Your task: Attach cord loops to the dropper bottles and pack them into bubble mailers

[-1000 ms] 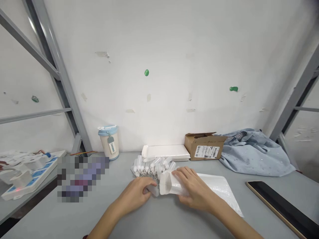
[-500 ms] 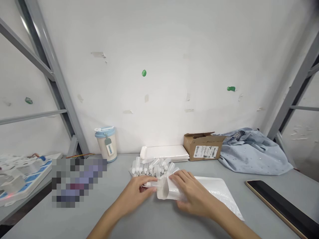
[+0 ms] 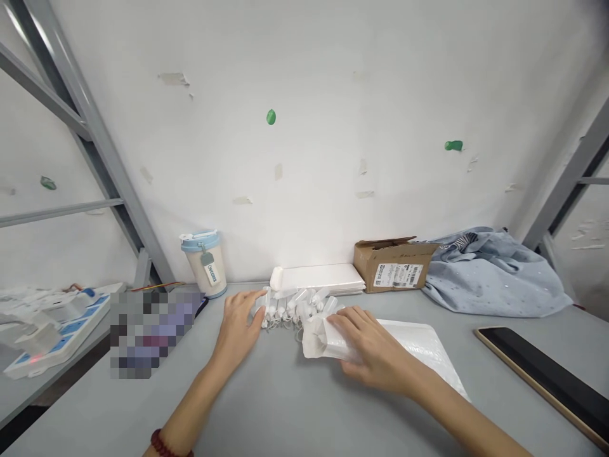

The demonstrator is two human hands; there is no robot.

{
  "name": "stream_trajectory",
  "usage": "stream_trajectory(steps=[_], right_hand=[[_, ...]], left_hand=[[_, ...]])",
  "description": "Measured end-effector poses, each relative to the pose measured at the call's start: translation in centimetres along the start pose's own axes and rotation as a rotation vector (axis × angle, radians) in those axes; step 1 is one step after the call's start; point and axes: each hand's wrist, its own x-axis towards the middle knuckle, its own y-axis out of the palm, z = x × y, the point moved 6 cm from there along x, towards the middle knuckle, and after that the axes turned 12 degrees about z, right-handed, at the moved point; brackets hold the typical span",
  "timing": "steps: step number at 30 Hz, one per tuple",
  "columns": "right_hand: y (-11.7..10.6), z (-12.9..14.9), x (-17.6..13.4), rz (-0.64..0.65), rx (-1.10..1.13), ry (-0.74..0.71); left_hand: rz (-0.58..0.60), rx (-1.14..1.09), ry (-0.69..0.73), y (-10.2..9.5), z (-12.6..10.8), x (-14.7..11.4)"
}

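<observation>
My right hand [image 3: 373, 346] is closed around a white bubble mailer [image 3: 321, 337], whose mouth gapes to the left. White bubble wrap [image 3: 423, 346] spreads behind my right forearm; the hand hides whether it belongs to the same mailer. At the left end of a pile of small clear plastic tubes with white caps [image 3: 295, 308] is my left hand [image 3: 242, 320]. Its thumb and forefinger are spread at the end tube, and I see nothing lifted between them. Thin loops hang from several tubes.
Behind the pile lies a stack of white mailers [image 3: 318, 279], beside a cardboard box [image 3: 394, 266] and blue cloth [image 3: 495, 273]. A lidded cup [image 3: 204, 263] and a power strip [image 3: 66, 330] stand left. A phone [image 3: 547, 381] lies right.
My left hand has moved from the mailer's mouth up and left to the tube pile, and the tube it held there is out of it. My right hand keeps hold of the mailer.
</observation>
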Motion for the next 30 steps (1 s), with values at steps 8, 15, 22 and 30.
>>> stream_trajectory(steps=[8,15,22,30], right_hand=[[0.0,-0.1,0.1,-0.003,-0.01,0.003],[-0.1,-0.2,0.2,-0.029,-0.023,0.006],[-0.2,-0.1,0.2,-0.053,-0.04,0.002],[-0.4,0.4,0.2,-0.041,-0.026,0.012]], left_hand=[[0.198,0.049,-0.056,2.9,0.9,0.2],[0.1,-0.14,-0.081,2.8,0.4,0.2],[-0.099,-0.325,-0.138,0.2,-0.4,-0.5],[-0.012,-0.98,-0.153,1.1,-2.6,-1.6]])
